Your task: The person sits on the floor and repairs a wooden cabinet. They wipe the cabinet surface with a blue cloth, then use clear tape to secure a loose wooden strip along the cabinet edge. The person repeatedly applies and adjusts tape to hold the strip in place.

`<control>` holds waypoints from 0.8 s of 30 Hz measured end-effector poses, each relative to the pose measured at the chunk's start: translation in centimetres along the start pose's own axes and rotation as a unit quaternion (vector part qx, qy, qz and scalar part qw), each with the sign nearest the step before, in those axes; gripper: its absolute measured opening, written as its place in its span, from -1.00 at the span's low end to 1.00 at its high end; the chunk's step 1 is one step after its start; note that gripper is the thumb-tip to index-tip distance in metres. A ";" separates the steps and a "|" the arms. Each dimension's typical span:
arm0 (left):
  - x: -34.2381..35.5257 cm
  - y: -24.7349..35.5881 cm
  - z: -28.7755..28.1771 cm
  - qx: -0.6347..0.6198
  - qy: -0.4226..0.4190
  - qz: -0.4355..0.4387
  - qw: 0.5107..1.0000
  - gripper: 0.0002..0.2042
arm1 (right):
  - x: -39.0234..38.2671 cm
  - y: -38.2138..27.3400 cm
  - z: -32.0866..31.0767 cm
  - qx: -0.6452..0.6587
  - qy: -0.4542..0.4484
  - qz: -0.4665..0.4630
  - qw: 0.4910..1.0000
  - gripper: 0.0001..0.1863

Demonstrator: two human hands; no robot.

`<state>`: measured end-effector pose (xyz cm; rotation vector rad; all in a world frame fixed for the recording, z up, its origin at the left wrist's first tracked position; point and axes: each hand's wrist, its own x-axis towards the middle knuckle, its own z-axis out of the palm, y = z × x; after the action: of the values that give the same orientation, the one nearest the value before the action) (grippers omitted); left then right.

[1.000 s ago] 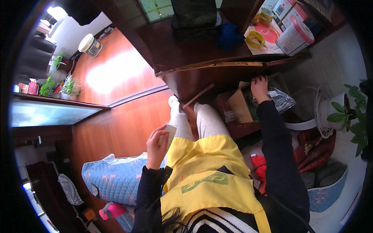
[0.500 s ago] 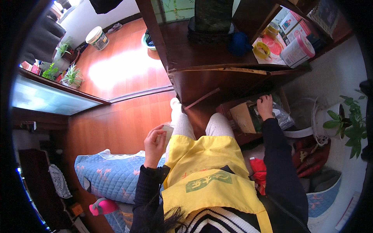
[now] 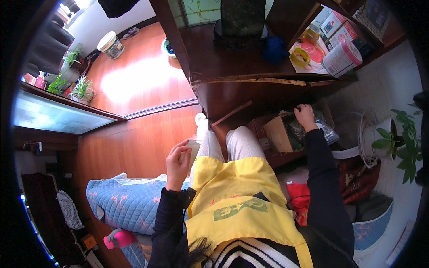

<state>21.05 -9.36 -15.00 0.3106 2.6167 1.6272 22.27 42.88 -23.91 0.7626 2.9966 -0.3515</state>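
My left hand (image 3: 178, 158) is pinched on a thin, pale, translucent sheet or bag (image 3: 192, 149), held above my left thigh. My right hand (image 3: 304, 115) reaches into an open cardboard box (image 3: 275, 133) at the right, its fingers curled near the back of the box; what they grip, if anything, is hidden. Crumpled silver plastic packaging (image 3: 327, 133) lies beside that hand, with dark greenish contents inside the box. My legs in pale trousers and a yellow apron (image 3: 232, 178) are below.
A dark wooden shelf (image 3: 237, 62) ahead holds a blue object (image 3: 275, 49), tape rolls (image 3: 298, 58) and a pink-lidded canister (image 3: 342, 57). A potted plant (image 3: 404, 149) stands right; a blue quilted cushion (image 3: 120, 201) lies left. A sliding-door track (image 3: 158, 107) crosses the wooden floor (image 3: 134, 147).
The whole view has shifted, the shelf now sitting lower and farther right. My right hand has moved slightly within the box; my left hand keeps its hold on the translucent piece.
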 end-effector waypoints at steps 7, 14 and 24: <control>0.2 -0.4 0.6 -0.017 -0.006 -0.013 1.000 -0.93 | 3.0 -2.6 -2.4 0.160 0.126 0.076 0.976 -0.68; 0.7 0.4 1.0 0.000 -0.018 0.002 1.000 -0.94 | 5.0 -3.9 -4.4 0.093 0.284 -0.066 0.952 -0.59; 0.5 0.7 0.9 0.024 -0.027 -0.016 0.999 -0.94 | 5.6 -2.8 -4.6 0.013 0.225 0.013 0.974 -0.40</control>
<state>20.76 -8.13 -14.77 0.3092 2.6111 1.5262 16.20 44.15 -19.35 1.0056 3.3989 -0.2434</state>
